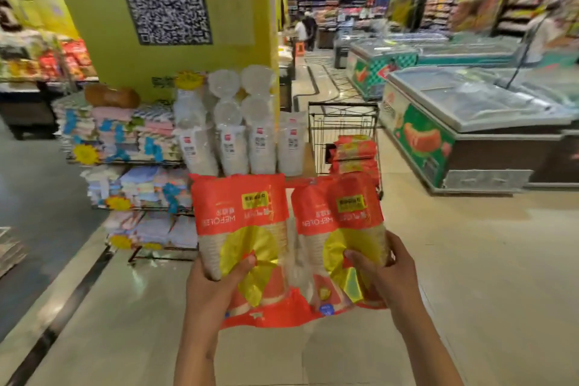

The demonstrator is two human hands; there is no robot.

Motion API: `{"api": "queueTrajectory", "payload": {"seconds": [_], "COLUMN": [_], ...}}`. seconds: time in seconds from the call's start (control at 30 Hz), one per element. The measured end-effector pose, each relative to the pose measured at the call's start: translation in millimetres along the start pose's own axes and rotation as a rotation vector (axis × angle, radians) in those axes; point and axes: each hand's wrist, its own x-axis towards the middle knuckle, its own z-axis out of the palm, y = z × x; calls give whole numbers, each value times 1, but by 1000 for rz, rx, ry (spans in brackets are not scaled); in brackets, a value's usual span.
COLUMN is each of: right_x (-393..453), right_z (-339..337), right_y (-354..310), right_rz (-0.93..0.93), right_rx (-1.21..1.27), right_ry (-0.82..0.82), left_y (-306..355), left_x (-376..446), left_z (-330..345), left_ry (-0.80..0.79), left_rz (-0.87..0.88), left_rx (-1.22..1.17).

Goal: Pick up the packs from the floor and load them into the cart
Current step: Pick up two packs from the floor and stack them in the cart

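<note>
I hold two red-and-yellow packs of paper cups up in front of me, side by side. My left hand [216, 279] grips the bottom of the left pack [238, 213]. The right pack [338, 213] is gripped low down by my right hand [385, 273]. Behind the packs stands a black wire cart [341, 122], which holds several more red packs [355, 153]. The cart's lower part is hidden by the packs that I hold.
A yellow pillar [175, 25] stands ahead at left, with racks of folded towels [125, 141] and clear cup stacks [238, 122] at its foot. Chest freezers [463, 122] line the right side. An aisle runs between them, with people [305, 28] far down it.
</note>
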Motion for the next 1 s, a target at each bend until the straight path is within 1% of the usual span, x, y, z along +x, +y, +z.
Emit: {"api": "queueTrajectory", "payload": {"seconds": [0.1,0.2,0.47,0.57,0.8,0.9,1.0], "right_x": [32,74,200,243,353,408,465], "right_z": [-35,-66,-137,-161,-200,-216,-232], "right_y": [8,12,2,2,24,38,51], "right_rz": [6,-22,-63,-59,20,25,67], "right_rx": [-1,17,31,39,111,79,47], "right_ry": [48,56,40,30,70,117,155], "left_y": [-3,-6,-2,-3,-11,-17,-20], "left_x": [12,27,66,85,150,188,230], "left_z": [50,106,251,296,391,440,492], "left_ry": [-38,-66,-1,-21,-80,-93,-105], "left_rz": [-8,-17,28,2,-43,-48,-33], "left_rx": [1,-10,-17,-16,19,10,-18]}}
